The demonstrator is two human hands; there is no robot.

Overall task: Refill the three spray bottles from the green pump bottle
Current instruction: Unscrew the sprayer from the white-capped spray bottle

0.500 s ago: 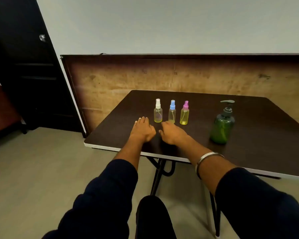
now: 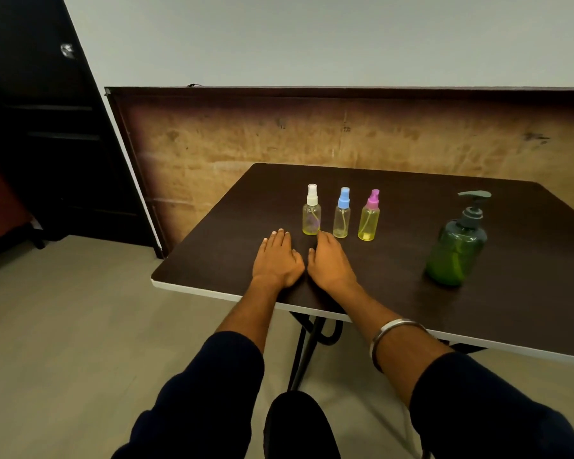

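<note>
Three small clear spray bottles stand in a row on the dark table [image 2: 395, 207]: one with a white cap [image 2: 311, 213], one with a blue cap [image 2: 342, 216], one with a pink cap [image 2: 369, 218]. The green pump bottle [image 2: 456, 251] stands upright to their right, near the front edge. My left hand [image 2: 277, 260] and my right hand [image 2: 330, 263] lie flat on the table side by side, palms down, just in front of the white-capped bottle. Neither hand holds anything. My right fingertips are close to the base of the white-capped bottle.
The table's front edge [image 2: 212, 293] runs just behind my wrists, with folding legs [image 2: 307, 349] under it. A wooden board [image 2: 312, 134] leans on the wall behind the table. A dark door [image 2: 47, 127] is at the left. My knee [image 2: 299, 425] is below.
Both hands stay flat on the table in nearly the same place. The bottles have not moved.
</note>
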